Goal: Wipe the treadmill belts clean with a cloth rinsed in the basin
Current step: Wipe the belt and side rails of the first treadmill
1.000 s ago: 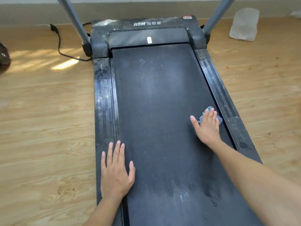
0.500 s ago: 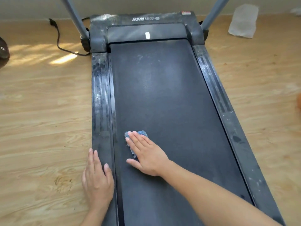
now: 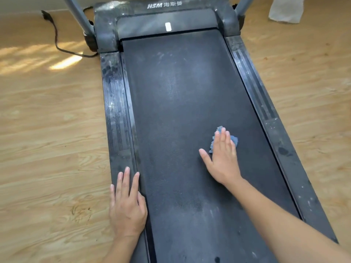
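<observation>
The black treadmill belt [image 3: 180,103] runs away from me, dusty with pale smears. A small blue cloth [image 3: 234,139] lies on the belt's right half. My right hand [image 3: 222,158] presses flat on the cloth with straight fingers, covering most of it. My left hand [image 3: 127,204] rests flat with straight fingers on the left side rail [image 3: 115,103], near the belt's edge. No basin is in view.
The grey motor cover [image 3: 165,21] and two slanted uprights stand at the treadmill's far end. A black power cable [image 3: 57,42] trails over the wooden floor at the far left. A pale cloth or bag [image 3: 284,8] lies at the far right.
My right hand has swept the cloth from the belt's left edge back to its right half. My left hand has stayed on the left rail.
</observation>
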A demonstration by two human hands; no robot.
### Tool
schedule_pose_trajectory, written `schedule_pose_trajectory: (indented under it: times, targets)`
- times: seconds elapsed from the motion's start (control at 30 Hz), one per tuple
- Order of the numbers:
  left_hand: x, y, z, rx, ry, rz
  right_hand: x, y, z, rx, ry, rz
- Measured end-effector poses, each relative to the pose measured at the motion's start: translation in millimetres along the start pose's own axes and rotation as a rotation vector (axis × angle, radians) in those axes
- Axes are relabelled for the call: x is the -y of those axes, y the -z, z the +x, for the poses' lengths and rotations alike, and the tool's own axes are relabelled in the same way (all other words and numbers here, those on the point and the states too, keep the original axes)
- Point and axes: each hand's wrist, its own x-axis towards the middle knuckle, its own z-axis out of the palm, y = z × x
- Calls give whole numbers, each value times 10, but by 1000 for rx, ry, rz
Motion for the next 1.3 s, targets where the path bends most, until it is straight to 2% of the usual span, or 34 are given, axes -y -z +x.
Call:
schedule_pose_trajectory:
  times: [0.13,0.2,0.27,0.33,0.4,0.6,0.7,0.8,0.87,1.03,1.1,1.23,1.3]
  targets:
    - [25,-9,-6,-4,6,2,1055,-487,-415,96,388,-48]
    - [43,-23,-9,-13,28,-18,1336,-664,-669,165,576,-97]
    - [49,-7,-28,-13,53,-35,1261,-714,-821,200,727,-202]
    - [45,10,-25,-17,56,-40,912,-592,-794,186,783,-246]
    - [11,29,-19,-17,70,-51,395,-396,-678,146,652,-250]
    - [-29,49,-10,10,87,-48,-1134,257,-462,41,-77,-113]
    - [-39,63,-6,24,83,-32,-1228,269,-526,5,-215,-19]
    - [-35,76,-2,27,82,-39,-741,17,-645,-47,-331,67]
    - [-36,81,0,20,79,-51,-275,-173,-796,-22,-245,62]
    - [18,44,-2,0,91,-147,986,-741,-1251,116,273,-21]
    - [54,27,-3,-3,81,-175,1231,-936,-1482,172,485,-101]
    - [70,50,-19,5,68,-170,885,-881,-1570,189,744,-210]
    - [47,64,-26,2,44,-127,424,-670,-1355,152,655,-214]
